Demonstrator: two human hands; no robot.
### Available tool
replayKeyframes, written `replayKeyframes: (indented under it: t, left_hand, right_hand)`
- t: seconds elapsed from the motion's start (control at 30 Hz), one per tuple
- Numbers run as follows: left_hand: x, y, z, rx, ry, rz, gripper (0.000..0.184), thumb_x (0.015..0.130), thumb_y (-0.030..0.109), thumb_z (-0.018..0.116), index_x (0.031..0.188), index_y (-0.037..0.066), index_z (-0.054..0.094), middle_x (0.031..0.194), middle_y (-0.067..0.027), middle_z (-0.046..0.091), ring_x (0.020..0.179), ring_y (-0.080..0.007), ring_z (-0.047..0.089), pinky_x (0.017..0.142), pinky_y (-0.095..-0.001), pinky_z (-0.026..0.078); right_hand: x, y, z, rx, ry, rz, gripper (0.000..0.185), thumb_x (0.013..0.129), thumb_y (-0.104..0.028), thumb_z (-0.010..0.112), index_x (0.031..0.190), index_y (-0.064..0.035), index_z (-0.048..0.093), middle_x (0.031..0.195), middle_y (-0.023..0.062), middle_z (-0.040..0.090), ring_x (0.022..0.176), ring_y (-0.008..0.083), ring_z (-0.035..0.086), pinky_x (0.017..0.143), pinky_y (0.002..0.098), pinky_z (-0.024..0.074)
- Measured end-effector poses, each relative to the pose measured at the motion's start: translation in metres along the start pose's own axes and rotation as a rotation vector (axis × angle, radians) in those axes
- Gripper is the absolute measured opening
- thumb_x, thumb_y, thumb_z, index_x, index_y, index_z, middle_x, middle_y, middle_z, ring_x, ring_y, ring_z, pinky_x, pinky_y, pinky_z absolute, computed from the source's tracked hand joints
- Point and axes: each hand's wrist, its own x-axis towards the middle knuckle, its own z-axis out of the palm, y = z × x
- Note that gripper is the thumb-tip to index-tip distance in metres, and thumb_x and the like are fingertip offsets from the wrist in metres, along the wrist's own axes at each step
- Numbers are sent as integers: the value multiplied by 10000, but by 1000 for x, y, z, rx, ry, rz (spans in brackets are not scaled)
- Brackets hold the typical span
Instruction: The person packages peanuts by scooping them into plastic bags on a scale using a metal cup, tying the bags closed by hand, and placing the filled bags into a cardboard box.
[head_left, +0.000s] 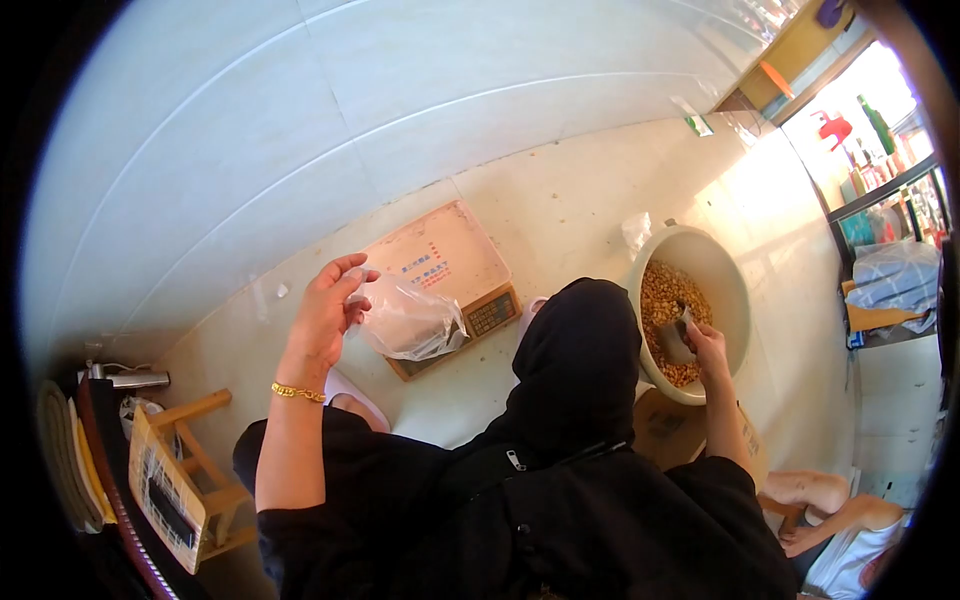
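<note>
My left hand [332, 305], with a gold bracelet at its wrist, pinches the edge of a clear plastic bag [412, 325]. The bag hangs over the front part of a flat-topped weighing scale [450, 245], which has a keypad along its near side; whether bag and scale touch I cannot tell. On the right, my right hand [708, 348] is closed around the handle of a metal scoop [676, 342]. The scoop is inside a large pale tub [738, 280], against small golden-brown pieces [672, 292] that look like nuts or kernels.
A cardboard box [670, 425] sits by the tub's near side. A wooden stool [195, 490] stands at lower left. Another person's legs and hand [825, 510] show at lower right. A tiled wall [300, 110] rises behind the scale; shelves with goods [885, 180] are at far right.
</note>
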Motion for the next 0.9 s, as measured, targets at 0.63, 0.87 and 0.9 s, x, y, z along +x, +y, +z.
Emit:
replayKeyframes:
  t: [0.63,0.87,0.9]
  left_hand:
    - [1,1,2,5,-2,5,346,909,179,523,1230,52,495,1023,-42,597,651,-74,502,567,-191,419]
    - [1,4,1,-28,-14,23,346,912,174,525,1235,54,491,1039,-43,593,655,-69,503,569,-191,421]
    - [1,5,1,-33,-1,27,346,912,174,525,1235,54,491,1039,-43,593,655,-69,503,569,-191,421]
  right_hand:
    - [-20,-63,-19,797,-1,19,183,927,-326,505,837,-187,584,522,-61,445,415,61,376,364,222,268]
    - [-55,-182,28,800,-352,-135,159,931,-302,508,911,-148,536,609,-36,432,526,62,375,458,200,293]
    - [-62,-196,40,810,-409,-130,157,932,-300,505,916,-146,532,615,-28,431,533,68,376,463,205,292]
